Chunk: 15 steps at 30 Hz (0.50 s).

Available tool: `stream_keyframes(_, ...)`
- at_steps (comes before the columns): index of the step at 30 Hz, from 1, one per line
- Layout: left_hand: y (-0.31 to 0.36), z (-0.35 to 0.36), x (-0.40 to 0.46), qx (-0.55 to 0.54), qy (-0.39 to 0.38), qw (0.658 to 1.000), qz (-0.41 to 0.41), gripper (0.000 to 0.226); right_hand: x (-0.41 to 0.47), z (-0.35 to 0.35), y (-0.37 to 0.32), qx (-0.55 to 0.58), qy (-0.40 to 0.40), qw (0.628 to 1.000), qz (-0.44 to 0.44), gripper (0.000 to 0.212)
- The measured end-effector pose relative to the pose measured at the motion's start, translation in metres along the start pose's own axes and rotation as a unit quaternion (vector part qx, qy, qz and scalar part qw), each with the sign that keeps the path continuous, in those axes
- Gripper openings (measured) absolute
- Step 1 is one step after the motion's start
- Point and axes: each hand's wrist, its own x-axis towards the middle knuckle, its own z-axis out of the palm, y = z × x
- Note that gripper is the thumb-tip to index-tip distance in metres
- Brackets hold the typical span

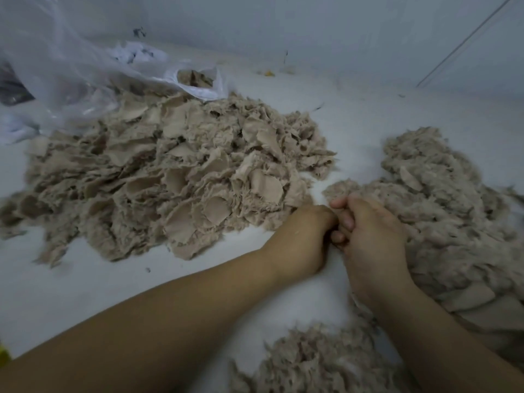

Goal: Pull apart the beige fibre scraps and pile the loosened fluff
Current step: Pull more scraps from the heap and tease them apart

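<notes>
A big heap of beige fibre scraps (175,177), with flat torn pieces, covers the left and middle of the white surface. A looser pile of fluff (453,211) lies to the right, and a smaller tuft of fluff (317,361) sits near the bottom edge. My left hand (300,239) and my right hand (371,236) meet in the gap between the heap and the pile, fingers curled and touching each other. Whatever lies between the fingers is hidden. My right hand rests against the edge of the fluff pile.
A clear plastic bag (85,69) with more beige scraps at its mouth (195,78) lies at the back left, against the heap. A pale wall (340,29) closes the back. Small bits of debris (269,72) lie near the wall.
</notes>
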Motion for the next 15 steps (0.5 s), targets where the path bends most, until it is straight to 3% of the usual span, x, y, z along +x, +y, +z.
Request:
stream_keyframes(7,-0.003,-0.013,-0.022,-0.047,-0.006,0.999,0.015,0.012,0.013,-0.012,0.007,-0.029,0.049,0.998,0.014,0.028)
stream_keyframes(10,-0.003,-0.017,-0.022,-0.119,0.017,0.993,-0.02,0.017,0.011,-0.011,0.007,-0.012,0.057,0.998,0.014,0.031)
stream_keyframes(15,-0.005,-0.015,-0.022,-0.135,0.049,0.987,-0.078,0.015,0.007,-0.009,0.004,-0.013,0.063,0.998,0.009,0.031)
